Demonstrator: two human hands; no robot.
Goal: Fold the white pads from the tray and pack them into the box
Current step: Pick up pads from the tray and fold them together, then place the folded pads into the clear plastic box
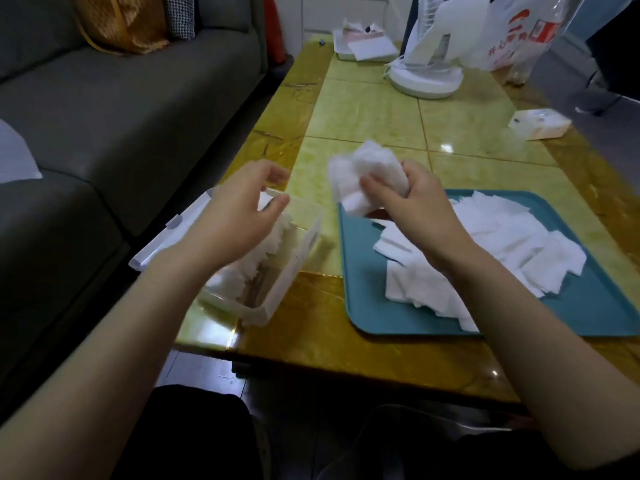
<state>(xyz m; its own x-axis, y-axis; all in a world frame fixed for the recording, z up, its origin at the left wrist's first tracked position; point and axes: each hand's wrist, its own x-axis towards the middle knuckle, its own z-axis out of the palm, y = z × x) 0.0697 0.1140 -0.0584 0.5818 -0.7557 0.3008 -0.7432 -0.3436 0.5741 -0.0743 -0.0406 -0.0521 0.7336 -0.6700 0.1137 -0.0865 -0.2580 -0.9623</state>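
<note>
Over the yellow marbled bench (363,116), a bunch of white pads (363,171) is gripped in the curled right hand (412,202) above the teal tray (381,306), with the clear box (301,251) lying at its nine o'clock, beneath the loosely open, empty left hand (235,209).

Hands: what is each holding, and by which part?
The right hand grips a bunch of white pads by its near end. The left hand holds nothing, fingers loosely curled above the box.
</note>
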